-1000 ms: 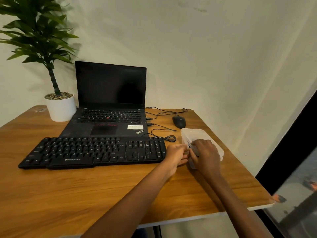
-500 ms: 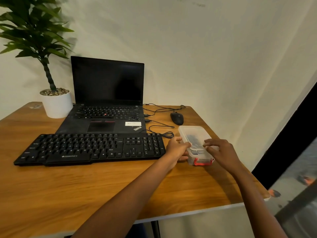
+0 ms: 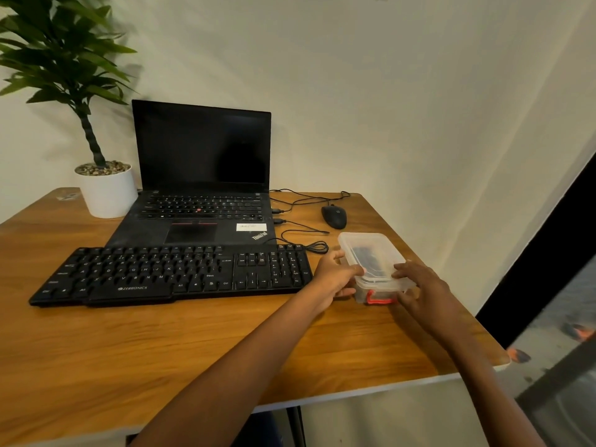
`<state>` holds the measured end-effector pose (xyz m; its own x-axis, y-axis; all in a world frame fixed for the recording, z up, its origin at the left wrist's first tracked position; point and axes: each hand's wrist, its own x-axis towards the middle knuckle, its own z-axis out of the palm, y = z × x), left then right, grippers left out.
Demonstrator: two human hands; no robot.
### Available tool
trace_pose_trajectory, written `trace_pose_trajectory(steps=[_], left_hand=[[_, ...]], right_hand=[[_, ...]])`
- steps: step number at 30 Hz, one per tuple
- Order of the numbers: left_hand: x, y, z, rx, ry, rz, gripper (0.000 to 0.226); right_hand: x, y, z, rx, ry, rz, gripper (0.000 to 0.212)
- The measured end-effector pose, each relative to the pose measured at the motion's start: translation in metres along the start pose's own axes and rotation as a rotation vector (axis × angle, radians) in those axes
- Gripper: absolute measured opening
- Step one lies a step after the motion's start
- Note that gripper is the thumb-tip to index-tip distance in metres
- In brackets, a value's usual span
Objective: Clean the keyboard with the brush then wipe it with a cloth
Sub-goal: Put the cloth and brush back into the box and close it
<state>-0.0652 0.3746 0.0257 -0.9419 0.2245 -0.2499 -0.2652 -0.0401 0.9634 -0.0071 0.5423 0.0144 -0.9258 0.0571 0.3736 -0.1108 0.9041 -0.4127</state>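
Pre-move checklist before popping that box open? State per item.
1. Left hand grips the box side: ok.
2. Right hand holds the near right corner: ok.
3. Red latch released: cannot tell.
4. Brush inside: cannot tell, only dark contents show through the lid.
5. Keyboard keys uncovered: ok.
6. Cloth in view: not ok.

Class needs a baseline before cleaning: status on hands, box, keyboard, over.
Left grip holds box side, right grip on its near corner by red latch. Lid on, dark item inside. Keyboard untouched, nothing blocking it.
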Motion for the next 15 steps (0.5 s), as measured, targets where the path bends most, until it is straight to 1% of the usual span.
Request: trace_pose_trajectory(steps=[2, 4, 6, 7, 8, 9, 10, 11, 12, 13, 15], left_hand=[[0.002, -0.002, 0.0, 0.025, -0.005, 0.005, 0.06], [0.002, -0.003, 0.0, 0.066, -0.006, 0.022, 0.061], [0.004, -0.005, 0.001, 0.209, 0.044, 0.128, 0.066], [0.005, -0.006, 0.002, 0.328, 0.078, 0.215, 0.069], [0.006, -0.006, 0.003, 0.459, 0.092, 0.304, 0.069], [0.006, -0.005, 0.004, 0.593, 0.073, 0.389, 0.062], [0.004, -0.004, 0.004, 0.732, 0.027, 0.463, 0.05], [0.003, -0.004, 0.004, 0.856, -0.024, 0.516, 0.038], [0.001, -0.004, 0.004, 0.951, -0.051, 0.557, 0.032], [-0.001, -0.005, 0.005, 1.011, -0.05, 0.593, 0.031], [-0.007, -0.008, 0.005, 1.065, -0.009, 0.666, 0.032]], right_hand=[[-0.01, -0.006, 0.008, -0.046, 0.086, 0.027, 0.034], [-0.015, -0.008, 0.014, -0.057, 0.131, 0.06, 0.036], [-0.014, -0.007, 0.014, -0.031, 0.127, 0.059, 0.036], [-0.014, -0.005, 0.014, 0.052, 0.124, 0.09, 0.037], [-0.015, -0.005, 0.013, 0.182, 0.144, 0.16, 0.037], [-0.017, -0.004, 0.015, 0.299, 0.206, 0.259, 0.037], [-0.02, -0.003, 0.017, 0.366, 0.294, 0.359, 0.033], [-0.021, 0.0, 0.02, 0.371, 0.357, 0.434, 0.025], [-0.023, 0.002, 0.023, 0.363, 0.363, 0.477, 0.016], [-0.022, 0.003, 0.027, 0.362, 0.324, 0.482, 0.007], [-0.02, 0.002, 0.033, 0.389, 0.254, 0.447, 0.003]])
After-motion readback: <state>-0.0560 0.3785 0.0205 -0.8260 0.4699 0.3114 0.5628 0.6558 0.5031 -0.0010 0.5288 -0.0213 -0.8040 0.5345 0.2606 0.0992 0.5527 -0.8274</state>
